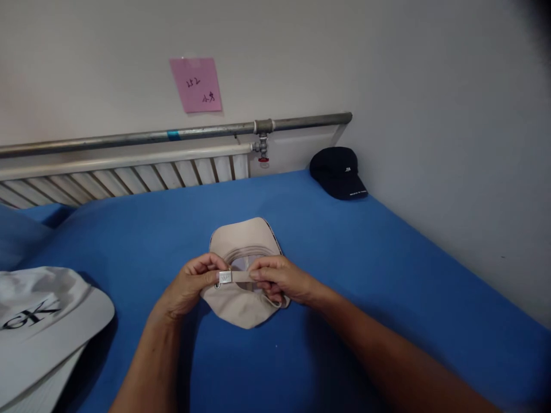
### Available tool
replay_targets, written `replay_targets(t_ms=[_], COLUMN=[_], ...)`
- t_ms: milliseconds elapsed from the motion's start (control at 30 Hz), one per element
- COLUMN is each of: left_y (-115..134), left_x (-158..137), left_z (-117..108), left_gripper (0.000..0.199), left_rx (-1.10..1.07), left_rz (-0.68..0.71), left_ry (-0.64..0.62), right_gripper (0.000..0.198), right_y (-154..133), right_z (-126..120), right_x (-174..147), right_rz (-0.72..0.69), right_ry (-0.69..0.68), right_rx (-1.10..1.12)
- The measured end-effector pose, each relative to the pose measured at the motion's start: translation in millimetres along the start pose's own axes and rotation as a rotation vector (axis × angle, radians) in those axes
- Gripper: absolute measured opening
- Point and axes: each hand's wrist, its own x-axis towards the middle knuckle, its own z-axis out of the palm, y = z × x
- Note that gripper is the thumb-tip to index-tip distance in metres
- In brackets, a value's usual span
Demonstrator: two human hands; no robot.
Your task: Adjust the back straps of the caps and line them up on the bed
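Note:
A beige cap [245,310] lies upside down on the blue sheet, its brim pointing away from me and its inside partly showing. My left hand [193,281] pinches the metal buckle [225,277] at the back of the cap between thumb and fingers. Stretched to the right of that buckle runs the cap's beige strap [241,276]. My right hand [282,278] grips this strap with thumb and forefinger, the other fingers curled below it. The strap's far end is hidden by the right hand.
A white cap [47,321] with black letters sits at the left edge on something pale. A black cap [336,172] rests in the far corner against the wall. Behind the blue sheet [258,373] stand a radiator [185,172] and a metal pipe [215,131]; a pink note [197,86] hangs above.

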Motion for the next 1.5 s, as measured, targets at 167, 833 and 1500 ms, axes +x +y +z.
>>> replay_targets(t_ms=[167, 833, 1500], left_y=[0.5, 1.6, 3.3], left_x=[0.0, -0.1, -2.9], left_z=[0.9, 3.6, 12.8], left_gripper=[0.021, 0.017, 0.01], left_rx=[-0.005, 0.018, 0.192], left_rz=[-0.029, -0.034, 0.108], left_ry=[0.006, 0.056, 0.048], right_gripper=[0.01, 0.012, 0.017], right_y=[-0.3, 0.2, 8.5], right_z=[0.3, 13.2, 10.7], right_x=[1.9, 1.7, 2.1], right_rz=[0.027, 0.036, 0.006], right_ry=[-0.007, 0.107, 0.151], right_rx=[-0.002, -0.072, -0.04])
